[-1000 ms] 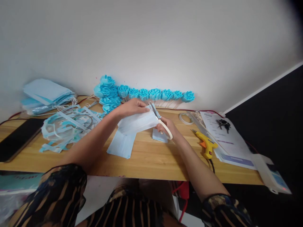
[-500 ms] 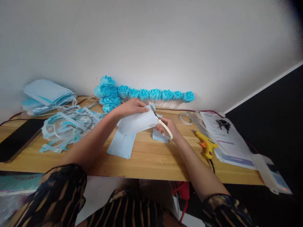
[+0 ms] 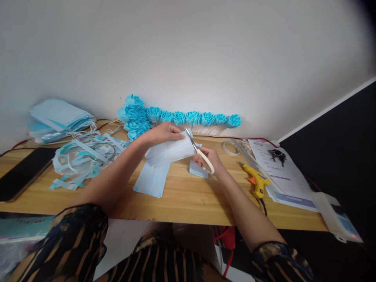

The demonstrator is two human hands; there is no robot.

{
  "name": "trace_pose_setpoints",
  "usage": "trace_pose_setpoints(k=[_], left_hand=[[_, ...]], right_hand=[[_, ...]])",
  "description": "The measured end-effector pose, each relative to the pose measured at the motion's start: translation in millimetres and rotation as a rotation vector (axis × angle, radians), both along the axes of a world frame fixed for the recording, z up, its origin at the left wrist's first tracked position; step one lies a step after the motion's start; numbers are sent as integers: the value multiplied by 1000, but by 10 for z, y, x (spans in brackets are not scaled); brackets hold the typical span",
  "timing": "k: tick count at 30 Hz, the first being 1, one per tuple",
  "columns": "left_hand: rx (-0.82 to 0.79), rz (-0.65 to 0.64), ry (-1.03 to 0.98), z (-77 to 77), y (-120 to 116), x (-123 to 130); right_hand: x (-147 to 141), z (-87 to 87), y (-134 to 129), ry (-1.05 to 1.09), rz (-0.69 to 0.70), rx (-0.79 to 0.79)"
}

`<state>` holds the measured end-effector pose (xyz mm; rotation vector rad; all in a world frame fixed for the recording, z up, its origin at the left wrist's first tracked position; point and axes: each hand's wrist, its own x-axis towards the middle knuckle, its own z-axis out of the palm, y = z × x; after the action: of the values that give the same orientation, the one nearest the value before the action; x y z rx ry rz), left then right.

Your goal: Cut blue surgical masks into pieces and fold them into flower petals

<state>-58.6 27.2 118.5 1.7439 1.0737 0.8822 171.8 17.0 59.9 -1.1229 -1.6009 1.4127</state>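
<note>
Pinched in my left hand (image 3: 165, 134) is a pale blue face mask sheet (image 3: 173, 150), held raised over the table. My right hand (image 3: 209, 158) grips white-handled scissors (image 3: 205, 159), whose blades lie across the sheet's right end, close to my left fingertips. Below the held piece, another pale blue sheet (image 3: 151, 180) lies flat on the wood. A small stack of cut blue pieces (image 3: 198, 169) rests under my right hand, partly hidden by it.
Blue fabric flowers (image 3: 192, 117) line the wall. At left are stacked masks (image 3: 60, 117), cut strips (image 3: 85, 156) and a phone (image 3: 23, 172). On the right lie a tape roll (image 3: 230, 148), a yellow glue gun (image 3: 256, 180), papers (image 3: 282, 176) and keys (image 3: 277, 156).
Almost nothing differs. The scissors have shifted very slightly at the sheet's right end, while both hands keep the same hold.
</note>
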Motion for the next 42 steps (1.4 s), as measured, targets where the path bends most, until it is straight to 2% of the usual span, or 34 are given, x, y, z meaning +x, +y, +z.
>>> trace_pose_setpoints(k=[11,14,16,19,25,28,33,38,42], left_hand=[[1,-43,80,-39,29,-32],[-33,-59,123,-45,61,-86],[-35,-28,145,-35,85,-138],[-3,91,133,-14,116,-212],[15,361,-191,-87,212,-247],[65,457,-383,-174,305,-232],[31,589,-660,-266,419,-230],[-46,601,-930,-233,441,-237],[-74,476,-1125,-213,385,-93]], right_hand=[[25,-99,42,7,15,51],[58,-89,60,39,-33,92],[86,-83,83,90,-97,105],[115,-72,114,152,-175,118],[88,-34,94,286,-219,58],[61,-24,57,306,-184,21],[32,-27,20,282,-119,-11],[9,-34,3,273,-92,-50],[-19,-43,-15,340,-85,-119]])
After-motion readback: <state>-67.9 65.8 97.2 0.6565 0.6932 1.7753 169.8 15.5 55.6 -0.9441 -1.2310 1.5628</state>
